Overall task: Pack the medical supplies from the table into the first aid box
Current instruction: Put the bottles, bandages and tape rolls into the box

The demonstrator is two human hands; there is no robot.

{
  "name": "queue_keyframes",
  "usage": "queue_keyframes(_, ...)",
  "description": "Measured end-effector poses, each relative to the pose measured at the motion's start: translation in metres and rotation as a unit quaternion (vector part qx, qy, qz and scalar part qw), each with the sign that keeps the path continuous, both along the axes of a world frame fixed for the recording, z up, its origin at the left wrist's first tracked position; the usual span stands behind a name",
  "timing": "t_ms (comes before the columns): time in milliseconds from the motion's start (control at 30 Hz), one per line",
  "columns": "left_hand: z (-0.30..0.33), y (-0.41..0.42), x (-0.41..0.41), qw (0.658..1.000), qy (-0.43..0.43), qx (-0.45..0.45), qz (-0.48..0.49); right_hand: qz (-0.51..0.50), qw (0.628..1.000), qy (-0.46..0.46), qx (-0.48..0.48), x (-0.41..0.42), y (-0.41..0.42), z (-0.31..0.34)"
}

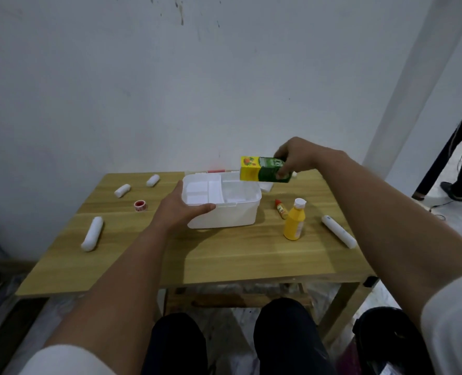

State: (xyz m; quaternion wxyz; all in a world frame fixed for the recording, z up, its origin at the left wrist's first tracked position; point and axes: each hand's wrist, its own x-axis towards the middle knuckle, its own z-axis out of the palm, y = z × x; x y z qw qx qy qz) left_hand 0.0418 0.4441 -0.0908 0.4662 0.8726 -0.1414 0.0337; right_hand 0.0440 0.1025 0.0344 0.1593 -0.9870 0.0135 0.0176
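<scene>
The right hand (294, 158) grips a green-and-yellow carton (263, 169) by its green end and holds it level above the back right corner of the open white box (224, 215). The left hand (179, 207) rests on the box's front left corner, thumb along the front rim and fingers straight down the left wall.

On the tabletop (224, 255), left of the box: three white rolls (92, 233) (122, 190) (153, 180) and a red tape reel (139, 205). Right of the box: a small red-capped tube (281, 208), an upright yellow bottle (294, 220) and a fourth white roll (338, 231).
</scene>
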Motion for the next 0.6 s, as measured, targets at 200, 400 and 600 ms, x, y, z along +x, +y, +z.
queue_keyframes(200,0.0,0.002,0.005,1.0,0.007,0.001,-0.004,0.026,0.993,0.024,-0.112,0.009,0.053,0.003)
queue_keyframes(400,-0.001,0.002,0.007,1.0,0.017,0.0,0.001,0.032,0.975,0.03,-0.22,0.012,0.09,0.004)
queue_keyframes(600,-0.002,0.0,0.008,1.0,0.018,0.003,0.001,0.037,0.967,0.025,-0.249,0.014,0.1,0.001)
